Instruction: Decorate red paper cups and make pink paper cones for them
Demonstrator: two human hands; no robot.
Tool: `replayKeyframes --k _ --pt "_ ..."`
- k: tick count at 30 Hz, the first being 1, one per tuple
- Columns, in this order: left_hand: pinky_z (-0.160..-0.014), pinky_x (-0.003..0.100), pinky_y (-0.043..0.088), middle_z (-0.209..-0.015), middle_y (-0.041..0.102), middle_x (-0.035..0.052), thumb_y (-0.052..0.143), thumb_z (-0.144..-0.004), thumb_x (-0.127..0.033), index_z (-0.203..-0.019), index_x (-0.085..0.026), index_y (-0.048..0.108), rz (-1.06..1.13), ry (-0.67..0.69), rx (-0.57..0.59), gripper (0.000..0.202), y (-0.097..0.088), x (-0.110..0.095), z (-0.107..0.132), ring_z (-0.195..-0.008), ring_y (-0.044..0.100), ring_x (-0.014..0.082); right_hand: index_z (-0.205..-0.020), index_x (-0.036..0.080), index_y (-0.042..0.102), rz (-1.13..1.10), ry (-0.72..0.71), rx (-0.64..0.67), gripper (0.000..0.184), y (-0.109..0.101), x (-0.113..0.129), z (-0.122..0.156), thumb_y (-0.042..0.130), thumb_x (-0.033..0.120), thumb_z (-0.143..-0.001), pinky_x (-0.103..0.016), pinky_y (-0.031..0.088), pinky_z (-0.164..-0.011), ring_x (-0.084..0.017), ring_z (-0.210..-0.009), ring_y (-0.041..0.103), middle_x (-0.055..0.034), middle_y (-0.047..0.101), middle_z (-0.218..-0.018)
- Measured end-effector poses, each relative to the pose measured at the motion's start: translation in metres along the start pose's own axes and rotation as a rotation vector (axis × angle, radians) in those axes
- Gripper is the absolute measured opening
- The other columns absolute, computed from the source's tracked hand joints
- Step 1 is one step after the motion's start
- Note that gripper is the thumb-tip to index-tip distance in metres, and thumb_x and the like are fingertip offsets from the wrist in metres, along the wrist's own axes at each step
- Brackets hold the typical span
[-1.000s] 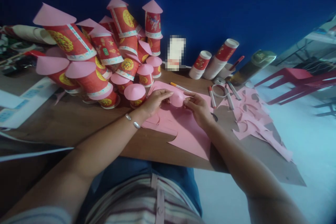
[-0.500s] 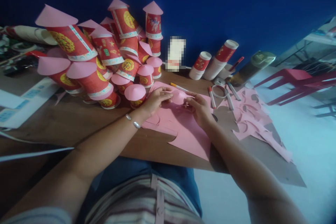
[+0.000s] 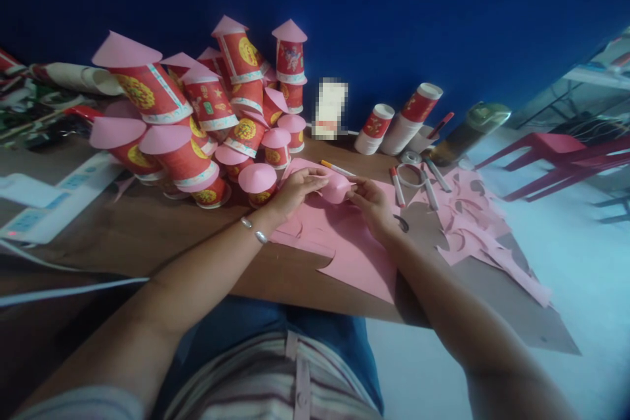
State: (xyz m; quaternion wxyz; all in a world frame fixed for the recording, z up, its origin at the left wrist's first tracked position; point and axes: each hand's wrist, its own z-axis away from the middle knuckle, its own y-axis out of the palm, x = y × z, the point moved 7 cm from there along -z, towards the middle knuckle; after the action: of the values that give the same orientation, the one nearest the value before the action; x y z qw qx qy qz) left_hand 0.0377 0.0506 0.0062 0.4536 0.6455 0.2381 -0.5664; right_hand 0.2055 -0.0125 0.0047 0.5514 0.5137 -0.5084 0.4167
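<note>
A small curled piece of pink paper (image 3: 335, 188) is held between both my hands above a large pink paper sheet (image 3: 344, 243) on the wooden table (image 3: 147, 230). My left hand (image 3: 295, 189) pinches its left edge with closed fingers; a silver bracelet sits on that wrist. My right hand (image 3: 371, 205) grips its right side, fingers curled. Just left of my hands stands a pile of red paper cups with pink cone tops (image 3: 207, 118), the nearest one (image 3: 258, 182) almost touching my left hand.
Stacks of plain red cups (image 3: 413, 115) lean at the back wall. Markers (image 3: 396, 185), a tape ring (image 3: 408, 172) and an orange pen (image 3: 335, 167) lie behind my hands. Pink paper scraps (image 3: 472, 216) cover the table's right end. Red plastic chairs (image 3: 556, 151) stand right.
The view shifted slightly downward. My hands stayed together on the pink piece, curling it more tightly between the fingers.
</note>
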Motion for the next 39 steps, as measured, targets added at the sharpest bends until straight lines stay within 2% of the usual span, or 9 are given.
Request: replayKeyframes --k 4,8,17,21,28,33,39 --pt "-0.078 0.027 0.045 -0.090 0.070 0.0034 0.087 -0.068 -0.037 -0.103 -0.015 0.069 0.000 0.016 0.013 0.045 -0.0023 0.0038 -0.0030 -0.084 0.063 0.0130 -0.110 0.024 0.067 -0.050 0.051 -0.016 0.047 0.0023 -0.0002 0.0021 0.086 0.042 -0.071 -0.030 0.052 -0.070 -0.015 -0.072 0.064 0.0025 0.067 -0.080" --pt "-0.075 0.026 0.043 -0.085 0.069 0.0012 0.088 -0.065 -0.036 -0.101 -0.015 0.069 -0.031 0.007 0.018 0.045 -0.0008 0.0042 -0.0022 -0.081 0.061 0.0121 -0.109 0.023 0.067 -0.067 0.051 -0.020 0.051 0.0037 0.0013 0.0017 0.090 0.039 -0.066 -0.028 0.050 -0.068 -0.014 -0.070 0.062 0.0035 0.068 -0.079" --pt "-0.073 0.027 0.042 -0.083 0.069 0.0012 0.088 -0.065 -0.036 -0.097 -0.016 0.070 -0.037 0.016 0.000 0.042 0.0014 0.0007 0.0001 -0.077 0.060 0.0119 -0.108 0.022 0.067 -0.084 0.066 0.028 0.050 0.0094 0.0038 0.0027 0.090 0.036 -0.066 -0.029 0.050 -0.068 -0.013 -0.066 0.064 0.0040 0.069 -0.075" --pt "-0.076 0.026 0.043 -0.086 0.070 0.0017 0.087 -0.068 -0.038 -0.096 -0.016 0.071 -0.041 0.032 0.005 0.039 0.0001 0.0004 -0.0004 -0.081 0.060 0.0121 -0.106 0.022 0.067 -0.097 0.050 0.013 0.051 0.0078 0.0045 0.0016 0.092 0.034 -0.063 -0.029 0.051 -0.066 -0.013 -0.064 0.064 0.0053 0.068 -0.072" --pt "-0.070 0.025 0.040 -0.081 0.066 -0.0005 0.088 -0.067 -0.036 -0.091 -0.016 0.072 -0.054 -0.075 0.095 0.035 0.0057 0.0015 0.0022 -0.074 0.056 0.0103 -0.108 0.020 0.067 -0.153 0.065 0.028 0.051 0.0083 0.0059 0.0025 0.091 0.034 -0.066 -0.028 0.051 -0.066 -0.012 -0.062 0.062 0.0060 0.067 -0.068" --pt "-0.066 0.025 0.041 -0.076 0.066 -0.0009 0.091 -0.062 -0.035 -0.085 -0.016 0.071 0.095 -0.119 0.063 0.036 0.0050 0.0049 0.0022 -0.068 0.056 0.0102 -0.112 0.021 0.067 -0.179 0.115 0.010 0.051 0.0066 0.0000 0.0028 0.090 0.039 -0.070 -0.029 0.053 -0.070 -0.013 -0.068 0.065 0.0030 0.070 -0.076" --pt "-0.067 0.025 0.044 -0.081 0.070 0.0031 0.091 -0.064 -0.034 -0.088 -0.015 0.073 0.264 -0.108 0.033 0.036 0.0030 0.0070 -0.0008 -0.075 0.060 0.0136 -0.111 0.021 0.065 -0.167 0.093 0.077 0.056 0.0107 0.0010 0.0019 0.093 0.033 -0.064 -0.030 0.053 -0.070 -0.013 -0.067 0.063 0.0041 0.069 -0.075"
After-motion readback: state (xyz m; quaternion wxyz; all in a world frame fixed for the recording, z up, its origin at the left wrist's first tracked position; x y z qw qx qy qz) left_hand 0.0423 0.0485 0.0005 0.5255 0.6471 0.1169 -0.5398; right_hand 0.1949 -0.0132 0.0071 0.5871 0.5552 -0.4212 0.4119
